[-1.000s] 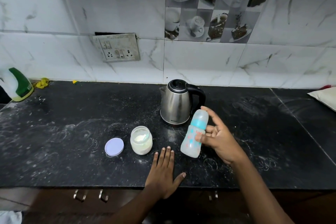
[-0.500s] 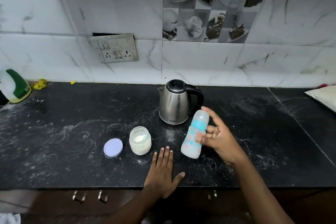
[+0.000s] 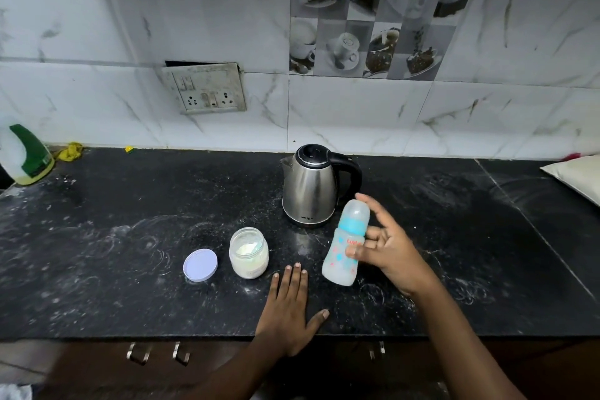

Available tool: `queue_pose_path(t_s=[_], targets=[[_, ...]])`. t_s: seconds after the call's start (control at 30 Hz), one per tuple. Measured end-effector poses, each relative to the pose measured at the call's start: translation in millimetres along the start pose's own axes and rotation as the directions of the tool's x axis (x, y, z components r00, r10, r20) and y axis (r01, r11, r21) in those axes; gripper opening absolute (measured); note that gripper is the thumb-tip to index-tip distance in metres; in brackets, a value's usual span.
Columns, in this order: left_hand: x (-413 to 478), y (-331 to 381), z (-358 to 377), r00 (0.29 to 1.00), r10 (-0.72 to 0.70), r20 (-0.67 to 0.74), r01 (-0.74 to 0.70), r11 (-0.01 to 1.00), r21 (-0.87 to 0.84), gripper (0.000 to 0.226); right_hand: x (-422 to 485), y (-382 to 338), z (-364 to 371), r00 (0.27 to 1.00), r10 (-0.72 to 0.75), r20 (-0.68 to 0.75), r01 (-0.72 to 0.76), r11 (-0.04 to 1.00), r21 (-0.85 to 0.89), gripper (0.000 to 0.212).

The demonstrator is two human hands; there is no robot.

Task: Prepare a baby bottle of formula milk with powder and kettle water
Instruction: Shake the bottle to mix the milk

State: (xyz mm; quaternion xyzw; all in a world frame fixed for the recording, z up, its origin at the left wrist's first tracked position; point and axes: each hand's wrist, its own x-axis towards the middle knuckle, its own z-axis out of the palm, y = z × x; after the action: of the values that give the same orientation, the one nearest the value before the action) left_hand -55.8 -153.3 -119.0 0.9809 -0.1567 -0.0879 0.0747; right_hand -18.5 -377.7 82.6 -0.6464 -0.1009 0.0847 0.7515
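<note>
On the black, powder-dusted table the steel kettle stands, lid closed. Just in front and right of it my right hand grips the baby bottle, tilted and capped: cloudy body, turquoise collar, coloured dots. My left hand lies flat, fingers straight, near the open powder jar and its lilac lid

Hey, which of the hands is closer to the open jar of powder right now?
Left. The left hand rests flat on the countertop just beside the powder jar, toward its near right; the right hand grips the baby bottle farther right.
</note>
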Motion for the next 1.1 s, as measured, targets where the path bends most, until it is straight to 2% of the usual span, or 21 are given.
queue_pose_path(t_s=[0.1, 0.13, 0.23, 0.27, 0.33, 0.37, 0.4, 0.47, 0.5, 0.6, 0.63, 0.73, 0.77, 0.87, 0.9, 0.97, 1.0, 1.1], targets=[[2, 1, 0, 1.000, -0.006, -0.002, 0.006, 1.000, -0.004, 0.114, 2, -3, -4, 0.965, -0.051, -0.259, 0.073, 0.994, 0.077, 0.090], [2, 1, 0, 1.000, -0.005, -0.003, 0.005, 1.000, -0.002, 0.114, 2, -4, -4, 0.963, -0.053, -0.266, 0.075, 0.995, 0.071, 0.091], [0, 0, -1, 1.000, -0.002, 0.009, 0.002, 1.000, 0.003, 0.112, 0, -4, -1, 1.000, -0.004, -0.025, 0.004, 1.000, -0.010, 0.093], [0, 1, -2, 1.000, -0.003, 0.010, 0.003, 1.000, 0.001, 0.112, 1, -5, -1, 0.999, -0.016, -0.039, 0.016, 1.000, -0.007, 0.093], [0, 1, -3, 1.000, -0.004, 0.014, 0.004, 1.000, -0.002, 0.113, 3, -9, -3, 0.975, -0.057, -0.212, 0.067, 0.997, 0.038, 0.091], [0, 1, -4, 1.000, -0.006, 0.014, 0.006, 1.000, -0.001, 0.114, 4, -10, -5, 0.968, -0.067, -0.244, 0.079, 0.996, 0.041, 0.090], [0, 1, -3, 1.000, -0.006, 0.016, 0.006, 1.000, 0.001, 0.115, 5, -12, -4, 0.978, -0.058, -0.202, 0.065, 0.997, 0.028, 0.091], [-1, 2, -4, 1.000, -0.004, 0.018, 0.003, 1.000, 0.004, 0.115, 5, -13, -1, 1.000, -0.005, 0.008, 0.005, 0.999, -0.034, 0.093], [-1, 2, -4, 1.000, -0.002, 0.017, 0.002, 1.000, 0.003, 0.116, 6, -13, 0, 1.000, 0.000, 0.029, 0.001, 0.999, -0.046, 0.094], [0, 2, -5, 1.000, -0.004, 0.016, 0.004, 1.000, -0.007, 0.117, 9, -17, -1, 0.972, -0.066, -0.227, 0.072, 0.997, 0.018, 0.092], [0, 2, -5, 1.000, -0.004, 0.016, 0.004, 1.000, -0.007, 0.117, 10, -17, -2, 0.967, -0.070, -0.244, 0.077, 0.997, 0.019, 0.092], [0, 2, -4, 1.000, -0.003, 0.018, 0.003, 1.000, -0.001, 0.116, 5, -13, 1, 1.000, 0.005, 0.004, -0.005, 0.999, -0.053, 0.095], [0, 2, -4, 1.000, -0.005, 0.017, 0.005, 1.000, 0.000, 0.116, 4, -11, 1, 1.000, 0.002, 0.005, -0.002, 0.999, -0.049, 0.094], [1, 2, -4, 1.000, -0.007, 0.018, 0.007, 1.000, -0.004, 0.117, 5, -11, -3, 0.972, -0.068, -0.223, 0.075, 0.997, 0.025, 0.090], [0, 2, -4, 1.000, -0.006, 0.017, 0.006, 1.000, -0.001, 0.118, 5, -11, -3, 0.976, -0.064, -0.209, 0.070, 0.997, 0.021, 0.092], [0, 2, -4, 1.000, -0.001, 0.019, 0.001, 1.000, 0.003, 0.117, 4, -11, 1, 0.999, -0.026, -0.042, 0.026, 0.999, -0.021, 0.093], [0, 1, -3, 1.000, -0.002, 0.020, 0.002, 1.000, 0.003, 0.117, 3, -10, 2, 0.999, -0.024, -0.021, 0.024, 0.999, -0.026, 0.092], [1, 2, -2, 1.000, -0.007, 0.014, 0.007, 1.000, -0.011, 0.116, 5, -11, 1, 0.967, -0.094, -0.238, 0.104, 0.994, 0.033, 0.090]])
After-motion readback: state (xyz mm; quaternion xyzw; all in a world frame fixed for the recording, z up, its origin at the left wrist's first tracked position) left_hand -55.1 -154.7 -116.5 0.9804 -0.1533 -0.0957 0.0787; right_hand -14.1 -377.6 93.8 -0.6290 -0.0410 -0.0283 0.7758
